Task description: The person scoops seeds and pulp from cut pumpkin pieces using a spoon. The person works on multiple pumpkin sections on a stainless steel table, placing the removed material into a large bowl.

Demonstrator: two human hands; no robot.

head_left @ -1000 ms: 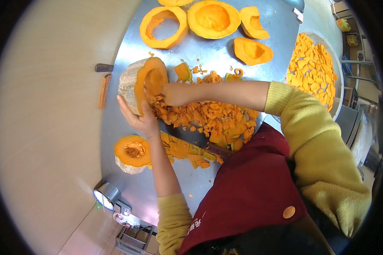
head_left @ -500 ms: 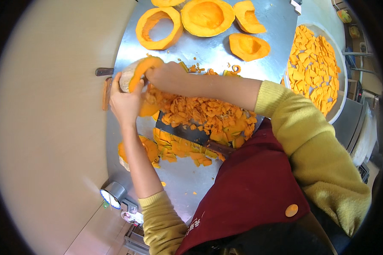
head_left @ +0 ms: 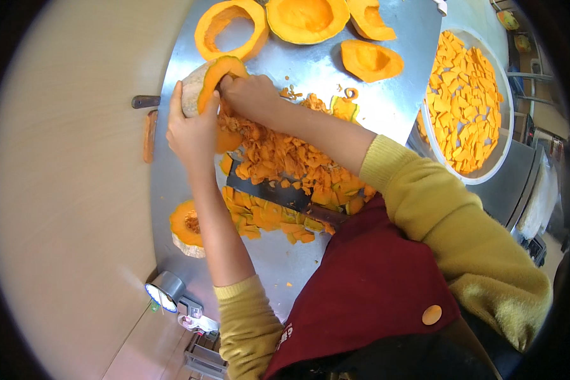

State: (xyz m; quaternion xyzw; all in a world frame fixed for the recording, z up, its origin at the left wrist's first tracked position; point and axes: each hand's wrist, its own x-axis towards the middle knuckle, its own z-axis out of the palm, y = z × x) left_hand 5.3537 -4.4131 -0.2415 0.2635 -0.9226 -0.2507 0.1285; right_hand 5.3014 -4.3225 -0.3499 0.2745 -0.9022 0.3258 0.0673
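My left hand grips a pale-skinned pumpkin piece from its left side, thumb near the cut rim. My right hand is curled at the orange opening, its fingertips inside the hollow. Whatever those fingers hold, if anything, is hidden. Just below lies a heap of stringy pumpkin pulp and scraps. A dark-bladed cleaver lies between the pulp and a row of peel pieces, its handle toward my apron. Left of my forearm sits another cut pumpkin piece with fibres inside.
Along the metal table's far side lie a pumpkin ring, a hollowed half and smaller pieces. A large round tub of pumpkin chunks stands at the right. Two handles stick out past the left edge.
Both hands and the pumpkin piece have moved slightly away from me. The right hand remains at the opening. The whole view has shifted a little.
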